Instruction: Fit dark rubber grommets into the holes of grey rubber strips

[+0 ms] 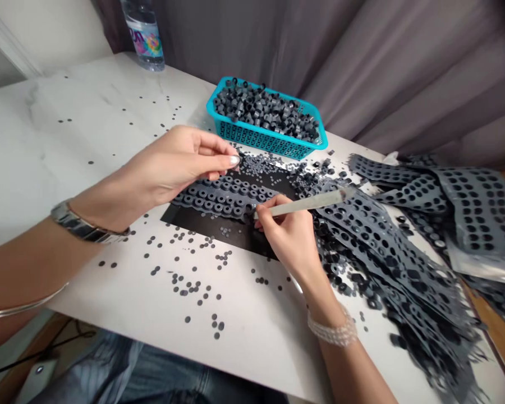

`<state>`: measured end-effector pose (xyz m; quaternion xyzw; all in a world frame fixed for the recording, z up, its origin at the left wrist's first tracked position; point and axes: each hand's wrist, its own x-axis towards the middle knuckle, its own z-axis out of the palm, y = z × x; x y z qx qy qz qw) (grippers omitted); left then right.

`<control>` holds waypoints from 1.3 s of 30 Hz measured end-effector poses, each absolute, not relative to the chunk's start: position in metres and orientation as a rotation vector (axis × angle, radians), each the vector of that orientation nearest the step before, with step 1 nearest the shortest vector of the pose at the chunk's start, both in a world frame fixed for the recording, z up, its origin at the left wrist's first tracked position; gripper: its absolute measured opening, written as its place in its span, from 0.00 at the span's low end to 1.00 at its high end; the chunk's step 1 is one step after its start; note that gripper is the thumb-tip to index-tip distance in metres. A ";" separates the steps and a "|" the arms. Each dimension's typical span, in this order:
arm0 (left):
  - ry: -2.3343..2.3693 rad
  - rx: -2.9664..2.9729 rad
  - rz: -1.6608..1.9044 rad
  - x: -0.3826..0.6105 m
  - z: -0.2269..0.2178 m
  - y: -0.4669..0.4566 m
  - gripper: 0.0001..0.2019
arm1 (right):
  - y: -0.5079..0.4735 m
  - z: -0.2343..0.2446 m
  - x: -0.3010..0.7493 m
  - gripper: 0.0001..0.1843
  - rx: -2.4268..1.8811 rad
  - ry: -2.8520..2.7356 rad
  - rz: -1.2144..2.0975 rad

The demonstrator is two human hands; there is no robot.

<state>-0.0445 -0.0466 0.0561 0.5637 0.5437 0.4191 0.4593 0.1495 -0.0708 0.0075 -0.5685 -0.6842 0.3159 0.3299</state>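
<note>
A grey rubber strip studded with rows of small rings lies across a black mat in the middle of the white table. My left hand pinches the strip's far edge between thumb and fingers. My right hand is closed on a thin metal tool, held like a pen, its tip against the strip's near right end. Small round grey slugs lie scattered over the table in front of the mat.
A turquoise basket full of grey rubber rings stands behind the mat. A big heap of punched-out grey sheets covers the table's right side. A water bottle stands at the back left. Grey curtain hangs behind.
</note>
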 end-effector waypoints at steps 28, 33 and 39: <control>0.964 0.776 0.937 -0.046 0.030 -0.040 0.08 | -0.067 0.004 0.140 0.10 -1.425 -1.541 0.974; 1.314 1.540 0.779 -0.041 0.035 -0.046 0.13 | -0.067 -0.002 0.139 0.10 -1.456 -1.590 0.886; 1.435 2.257 0.578 -0.031 0.014 -0.048 0.13 | -0.066 -0.004 0.139 0.10 -1.442 -1.635 0.848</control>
